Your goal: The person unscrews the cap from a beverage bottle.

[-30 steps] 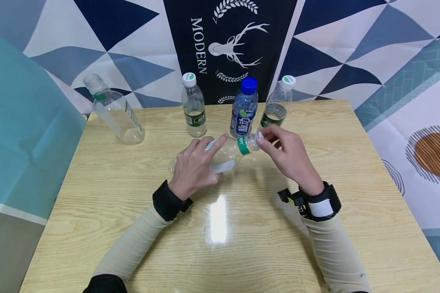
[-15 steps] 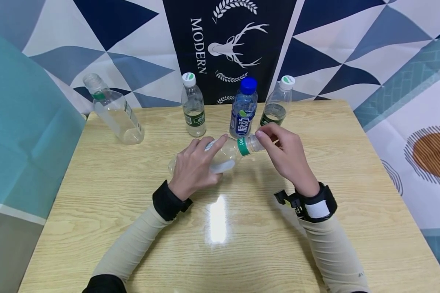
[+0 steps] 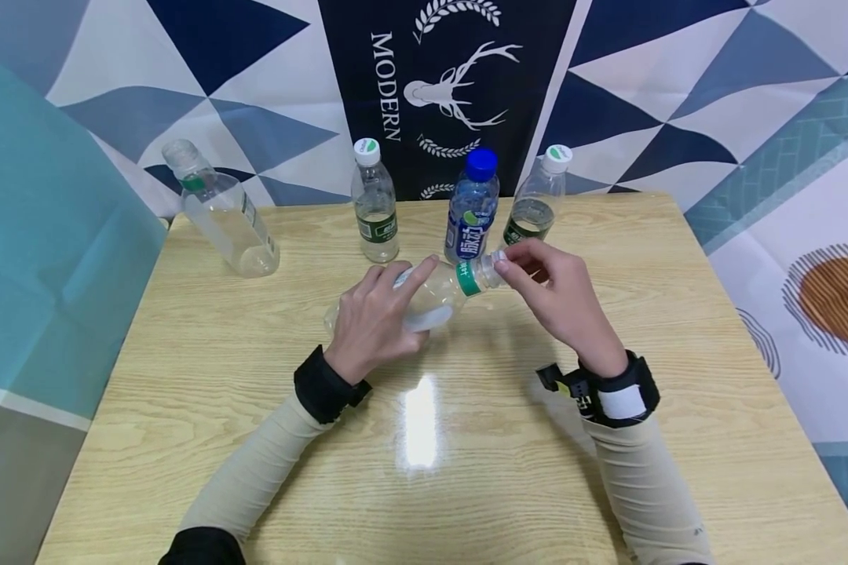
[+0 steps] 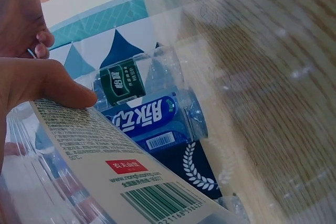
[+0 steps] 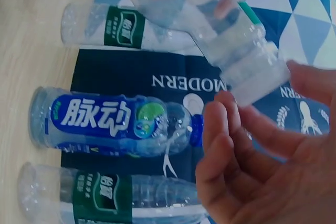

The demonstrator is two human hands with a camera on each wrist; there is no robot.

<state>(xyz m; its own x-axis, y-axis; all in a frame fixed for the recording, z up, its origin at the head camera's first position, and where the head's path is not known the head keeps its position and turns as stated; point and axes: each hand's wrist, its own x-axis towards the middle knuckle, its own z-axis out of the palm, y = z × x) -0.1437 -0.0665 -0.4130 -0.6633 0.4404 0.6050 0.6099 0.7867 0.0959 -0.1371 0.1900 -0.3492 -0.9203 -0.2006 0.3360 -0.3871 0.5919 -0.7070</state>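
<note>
A clear plastic bottle [image 3: 438, 297] with a green neck band is tilted toward the right over the table. My left hand [image 3: 376, 318] grips its body, and its printed back label [image 4: 128, 169] with a barcode fills the lower left wrist view. At the mouth end, my right hand [image 3: 553, 290] pinches the whitish translucent cap [image 5: 257, 77] between thumb and fingers. Behind the bottle's neck stands a blue-capped drink bottle [image 3: 471, 208]. A white-capped water bottle [image 3: 533, 200] is just behind my right hand, its base hidden by that hand.
Another white-capped water bottle [image 3: 376, 212] stands at the back edge, left of the blue-capped one. Farther left is a clear bottle [image 3: 229, 216] with a frosted top and green neck band. A patterned backdrop [image 3: 268, 102] rises behind the wooden table [image 3: 466, 471].
My right hand's fingers turn slightly at the cap and the wrist shifts a little left, then back right. The left hand and the bottle stay almost still.
</note>
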